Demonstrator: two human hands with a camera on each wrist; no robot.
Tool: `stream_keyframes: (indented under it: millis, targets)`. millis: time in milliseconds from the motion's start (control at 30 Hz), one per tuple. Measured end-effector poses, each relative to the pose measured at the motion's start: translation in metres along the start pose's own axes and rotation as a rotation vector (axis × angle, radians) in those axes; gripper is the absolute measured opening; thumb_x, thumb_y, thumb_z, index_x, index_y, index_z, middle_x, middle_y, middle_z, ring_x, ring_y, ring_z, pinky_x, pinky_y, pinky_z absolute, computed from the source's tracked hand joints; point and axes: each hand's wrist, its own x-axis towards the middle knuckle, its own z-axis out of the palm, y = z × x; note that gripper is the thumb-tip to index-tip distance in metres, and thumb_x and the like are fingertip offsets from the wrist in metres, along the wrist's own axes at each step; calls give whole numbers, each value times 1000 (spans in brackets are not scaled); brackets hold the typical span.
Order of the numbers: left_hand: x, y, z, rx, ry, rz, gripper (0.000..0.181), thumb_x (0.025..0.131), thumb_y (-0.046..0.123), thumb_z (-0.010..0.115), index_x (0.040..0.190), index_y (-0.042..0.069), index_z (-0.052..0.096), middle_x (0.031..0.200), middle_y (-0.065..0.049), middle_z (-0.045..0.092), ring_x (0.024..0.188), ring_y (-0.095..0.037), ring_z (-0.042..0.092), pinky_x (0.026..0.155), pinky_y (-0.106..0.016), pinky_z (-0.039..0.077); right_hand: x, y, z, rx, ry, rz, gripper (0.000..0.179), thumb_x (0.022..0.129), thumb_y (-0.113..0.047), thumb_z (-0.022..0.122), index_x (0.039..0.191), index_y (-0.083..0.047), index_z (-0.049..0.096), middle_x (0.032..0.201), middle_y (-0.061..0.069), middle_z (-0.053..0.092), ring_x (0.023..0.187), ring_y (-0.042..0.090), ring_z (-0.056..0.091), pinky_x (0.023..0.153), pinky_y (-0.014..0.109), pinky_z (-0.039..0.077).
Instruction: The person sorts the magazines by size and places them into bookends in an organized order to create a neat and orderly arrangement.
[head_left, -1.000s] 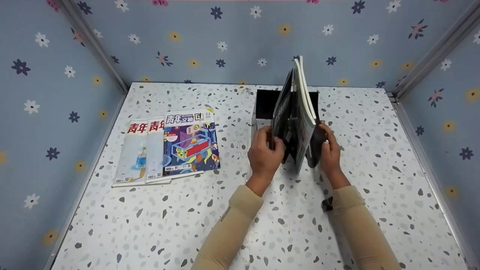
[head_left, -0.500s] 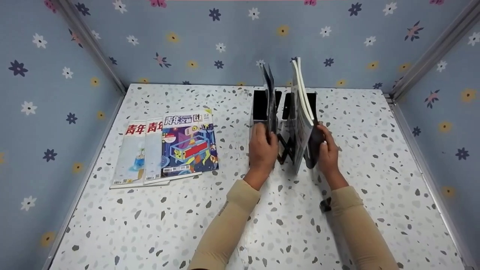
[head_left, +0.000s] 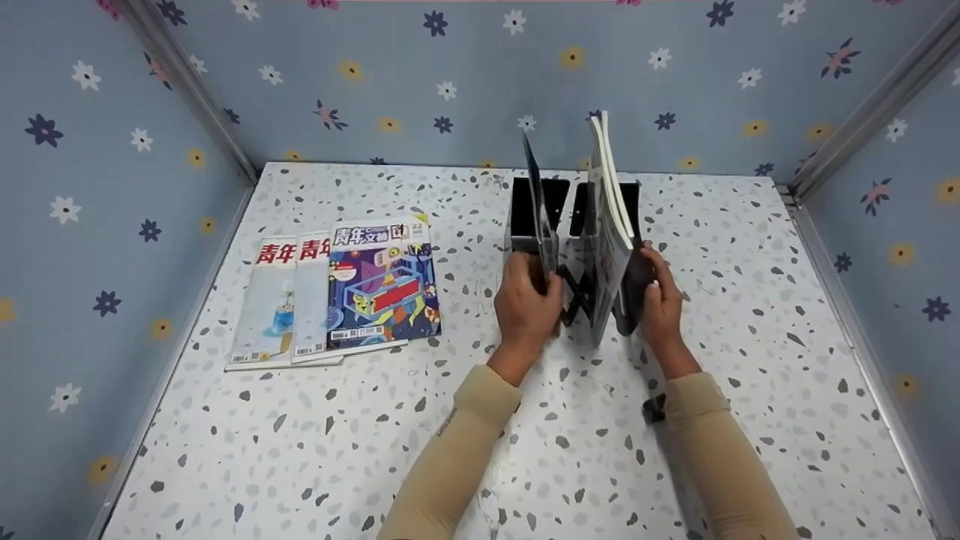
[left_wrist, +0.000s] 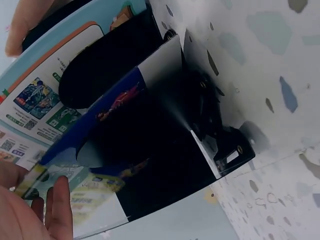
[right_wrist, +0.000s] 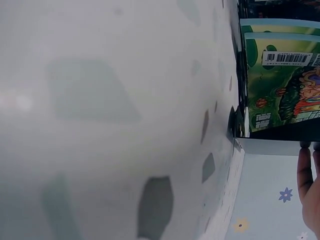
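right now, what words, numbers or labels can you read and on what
"青年文摘": purple magazine
"22", tiny: its top right corner
"青年", red: leftmost magazine
"青年", red, partly covered: middle magazine
Too small: barcode digits on the green magazine, print on the white-paneled magazine, left sleeve marking
Blurred: lettering on the yellow-printed magazine

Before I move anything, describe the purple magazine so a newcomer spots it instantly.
On the white speckled table, to the left of the person's left hand, three magazines lie overlapping. The purple magazine is the rightmost and on top; its two neighbours have pale covers with red titles.
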Motion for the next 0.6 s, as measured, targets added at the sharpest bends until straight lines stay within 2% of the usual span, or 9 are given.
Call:
stream_keyframes:
  millis: [267, 400, 600]
  targets:
    - [-2, -4, -6, -34, -25, 1, 32, 76, 34, 60, 100, 15, 51, 89, 6, 53, 75, -7, 54, 59, -24, 45, 4, -2, -1, -21, 13, -15, 40, 86, -4, 31, 121, 13, 41, 128, 30, 39, 124, 38, 32, 104, 31, 25]
    - [-4, -8, -10, -42, -38, 10, 38, 75, 39, 62, 104, 17, 52, 95, 7, 53, 82, -5, 54, 64, -23, 46, 4, -3, 0, -13, 11, -5, 41, 84, -2, 31, 121, 12, 41, 129, 29, 39, 124, 37, 32, 104, 30, 25]
    - [-9, -14, -19, -113, -75, 25, 45, 71, 44, 65, 107, 21, 52, 98, 12, 53, 82, 0, 53, 64, -18, 46, -1, -2, 1, -6, 7, 16, 42, 83, 0, 30, 122, 11, 41, 130, 30, 37, 125, 37, 31, 104, 34, 25]
